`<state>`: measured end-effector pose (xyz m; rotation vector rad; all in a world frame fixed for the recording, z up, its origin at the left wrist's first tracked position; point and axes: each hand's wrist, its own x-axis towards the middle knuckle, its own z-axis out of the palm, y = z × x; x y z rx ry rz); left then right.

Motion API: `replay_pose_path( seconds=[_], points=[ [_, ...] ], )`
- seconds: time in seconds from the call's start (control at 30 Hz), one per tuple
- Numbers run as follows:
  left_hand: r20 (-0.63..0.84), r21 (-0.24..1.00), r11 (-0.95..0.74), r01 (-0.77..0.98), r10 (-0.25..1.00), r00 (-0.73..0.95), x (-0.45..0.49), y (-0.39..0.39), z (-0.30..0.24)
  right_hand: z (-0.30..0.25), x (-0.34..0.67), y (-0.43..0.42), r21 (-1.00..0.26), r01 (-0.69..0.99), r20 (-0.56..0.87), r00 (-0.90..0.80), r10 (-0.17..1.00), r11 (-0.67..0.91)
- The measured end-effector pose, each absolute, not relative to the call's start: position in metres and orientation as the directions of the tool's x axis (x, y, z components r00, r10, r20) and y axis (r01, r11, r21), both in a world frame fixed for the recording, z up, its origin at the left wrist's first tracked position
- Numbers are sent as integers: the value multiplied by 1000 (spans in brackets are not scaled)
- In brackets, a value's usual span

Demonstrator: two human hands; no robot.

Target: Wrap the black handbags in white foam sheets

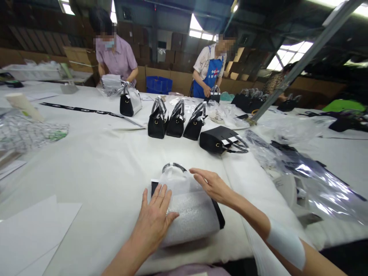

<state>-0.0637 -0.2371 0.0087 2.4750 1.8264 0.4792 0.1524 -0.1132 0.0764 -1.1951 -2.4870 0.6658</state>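
A black handbag lies on its side on the padded white table right in front of me. White foam wrap covers most of it, and its wrapped handle points away from me. My left hand rests on the left part of the wrap, fingers spread. Over the upper right of the bag is my right hand, its fingers stretched toward the handle and holding nothing. Whether the right fingertips touch the wrap I cannot tell.
Beyond the bag stand three black handbags, with another bag on its side. White sheets lie at left. Clear plastic bags spread at right beneath a slanted metal post. Co-workers handle bags across the table.
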Motion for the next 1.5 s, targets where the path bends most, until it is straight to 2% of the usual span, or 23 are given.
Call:
replay_pose_path(
  seconds=[0.13, 0.2, 0.3, 0.67, 0.77, 0.83, 0.9, 0.97, 1.03, 1.1, 1.17, 1.33, 1.5],
  points=[
    [162, 178, -365, 914, 927, 339, -50, -229, 5, 63, 173, -163, -352, 633, -64, -751, 657, 690],
    [103, 180, -355, 917, 934, 341, -44, -231, 0, 53, 175, -180, -287, 642, -108, -759, 642, 711],
    [44, 197, -342, 919, 939, 341, -40, -234, -6, 40, 175, -188, -224, 663, -84, -744, 663, 715],
    [-36, 398, -260, 880, 954, 298, -41, -225, -9, 26, 178, -176, -302, 659, 27, -716, 698, 688],
    [12, 519, -200, 831, 974, 227, -46, -227, -16, 11, 186, -177, -398, 760, 67, -535, 842, 514],
    [60, 648, -66, 759, 998, 35, -53, -223, -23, -2, 193, -176, -533, 808, 57, -261, 964, 251],
    [-25, 817, 141, 559, 977, -210, -62, -213, -29, -13, 199, -172, -673, 739, -78, -52, 996, -14],
    [-212, 905, 294, 306, 938, -273, -69, -204, -32, -18, 204, -169, -761, 636, -227, -75, 971, -128],
    [-328, 930, 348, 120, 931, -161, -72, -198, -32, -15, 207, -168, -826, 556, -232, -192, 954, -89],
    [-294, 954, 297, 40, 953, -73, -73, -200, -30, -6, 210, -171, -876, 481, -124, -272, 954, 23],
    [-207, 977, 211, 42, 974, -91, -76, -209, -29, 7, 211, -176, -896, 430, -36, -320, 947, 111],
    [75, 954, 20, 298, 949, -305, -99, -239, -25, 16, 197, -185, -931, 298, 57, -454, 889, 212],
    [281, 894, -107, 434, 890, -360, -117, -254, -28, -19, 167, -167, -944, 211, 110, -523, 845, 253]
  ],
)
